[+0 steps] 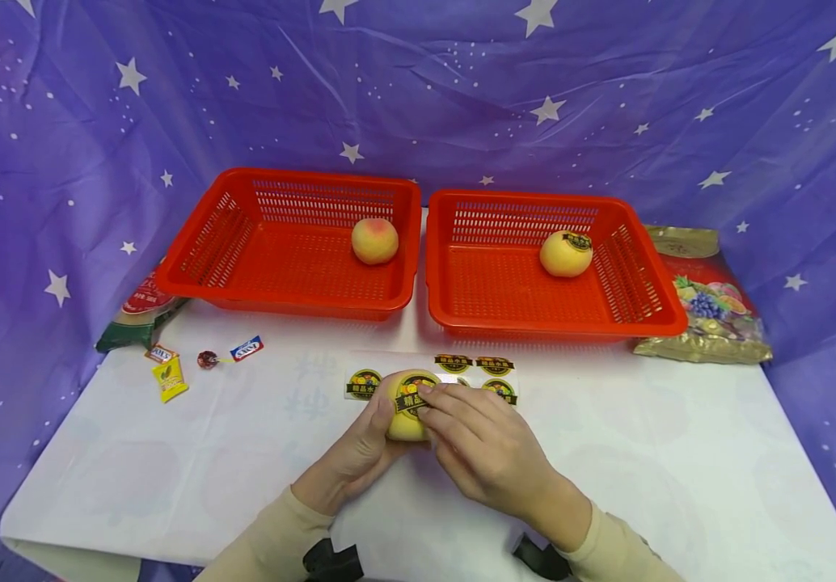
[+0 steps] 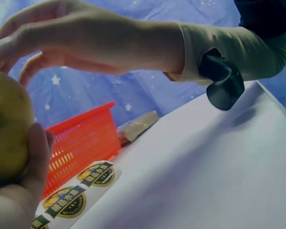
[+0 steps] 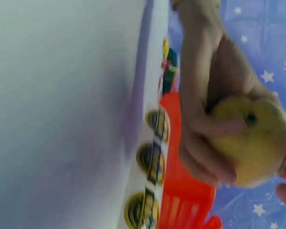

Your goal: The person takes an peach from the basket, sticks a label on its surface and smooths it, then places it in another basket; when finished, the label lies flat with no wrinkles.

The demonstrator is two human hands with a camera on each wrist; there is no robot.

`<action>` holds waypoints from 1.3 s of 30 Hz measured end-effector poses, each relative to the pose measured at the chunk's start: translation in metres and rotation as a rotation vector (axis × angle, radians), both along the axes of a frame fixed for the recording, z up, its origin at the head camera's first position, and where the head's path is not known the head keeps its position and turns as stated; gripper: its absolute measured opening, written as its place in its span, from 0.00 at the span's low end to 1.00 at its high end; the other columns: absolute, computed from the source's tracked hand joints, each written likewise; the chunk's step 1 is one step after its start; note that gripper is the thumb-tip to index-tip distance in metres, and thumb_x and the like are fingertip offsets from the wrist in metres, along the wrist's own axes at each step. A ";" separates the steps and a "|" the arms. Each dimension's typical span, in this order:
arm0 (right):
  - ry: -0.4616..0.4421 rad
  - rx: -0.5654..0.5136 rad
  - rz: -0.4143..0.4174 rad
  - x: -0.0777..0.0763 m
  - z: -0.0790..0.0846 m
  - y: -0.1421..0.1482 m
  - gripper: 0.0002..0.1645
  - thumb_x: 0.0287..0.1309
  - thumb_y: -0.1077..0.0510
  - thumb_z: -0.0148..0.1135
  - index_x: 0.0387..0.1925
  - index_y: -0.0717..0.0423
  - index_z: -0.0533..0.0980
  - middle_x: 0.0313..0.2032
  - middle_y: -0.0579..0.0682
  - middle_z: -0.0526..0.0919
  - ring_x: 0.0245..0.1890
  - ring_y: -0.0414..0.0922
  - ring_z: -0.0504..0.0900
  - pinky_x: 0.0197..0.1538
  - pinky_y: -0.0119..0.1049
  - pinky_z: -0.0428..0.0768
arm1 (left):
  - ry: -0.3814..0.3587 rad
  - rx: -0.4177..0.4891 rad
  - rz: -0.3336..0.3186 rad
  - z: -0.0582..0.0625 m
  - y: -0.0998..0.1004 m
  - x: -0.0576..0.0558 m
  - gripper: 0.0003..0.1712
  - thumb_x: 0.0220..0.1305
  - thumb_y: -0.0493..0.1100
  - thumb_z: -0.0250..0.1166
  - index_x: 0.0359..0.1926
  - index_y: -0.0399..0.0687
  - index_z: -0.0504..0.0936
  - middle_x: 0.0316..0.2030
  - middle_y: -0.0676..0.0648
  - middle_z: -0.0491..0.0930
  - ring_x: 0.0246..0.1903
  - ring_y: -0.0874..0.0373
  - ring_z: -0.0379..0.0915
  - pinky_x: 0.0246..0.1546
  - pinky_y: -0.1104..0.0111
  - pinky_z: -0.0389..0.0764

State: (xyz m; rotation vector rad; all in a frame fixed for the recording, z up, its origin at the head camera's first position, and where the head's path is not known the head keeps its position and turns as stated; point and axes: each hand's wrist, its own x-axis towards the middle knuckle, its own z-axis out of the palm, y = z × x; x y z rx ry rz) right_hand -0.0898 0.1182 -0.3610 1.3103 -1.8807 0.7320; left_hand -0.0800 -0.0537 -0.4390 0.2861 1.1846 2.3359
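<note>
Low centre, the left hand (image 1: 356,454) cups the peach (image 1: 407,430), and the right hand (image 1: 487,449) touches its label (image 1: 410,390) with outstretched fingers! Probably light, firm, easily bruised: cradle the sides gently. Just beyond, the sticker sheet (image 1: 399,360); upper centre, two red baskets (image 1: 556,325).

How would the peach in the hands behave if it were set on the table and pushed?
The peach would probably roll on the flat table, being nearly round. Its hollowed stem end could make that roll uneven. It seems fairly firm, as no dent shows where the left hand grips it.
</note>
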 end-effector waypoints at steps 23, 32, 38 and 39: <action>-1.384 -0.363 -0.307 0.037 -0.034 -0.007 0.25 0.66 0.47 0.38 0.62 0.35 0.49 0.62 0.43 0.55 0.64 0.41 0.52 0.62 0.54 0.51 | 0.211 -0.569 0.168 0.005 0.029 0.016 0.24 0.69 0.57 0.26 0.62 0.60 0.50 0.59 0.52 0.51 0.58 0.56 0.50 0.56 0.65 0.54; -1.360 -0.387 -0.297 0.031 -0.045 -0.007 0.25 0.64 0.51 0.45 0.61 0.41 0.53 0.58 0.44 0.63 0.56 0.37 0.64 0.56 0.27 0.62 | 0.314 -0.525 0.173 0.006 0.029 0.020 0.25 0.69 0.54 0.30 0.63 0.52 0.48 0.54 0.47 0.59 0.48 0.55 0.59 0.47 0.71 0.63; -1.362 -0.382 -0.272 0.028 -0.052 -0.007 0.28 0.59 0.55 0.52 0.59 0.40 0.55 0.53 0.45 0.67 0.47 0.42 0.70 0.45 0.32 0.72 | 0.302 -0.591 0.189 0.006 0.030 0.019 0.25 0.67 0.48 0.45 0.62 0.56 0.49 0.53 0.50 0.60 0.49 0.57 0.60 0.49 0.69 0.64; -1.362 -0.386 -0.272 0.028 -0.052 -0.007 0.28 0.59 0.55 0.52 0.59 0.40 0.56 0.52 0.45 0.68 0.46 0.42 0.71 0.44 0.32 0.72 | 0.282 -0.599 0.185 0.007 0.031 0.018 0.25 0.67 0.48 0.46 0.61 0.57 0.49 0.53 0.50 0.60 0.49 0.58 0.60 0.49 0.69 0.64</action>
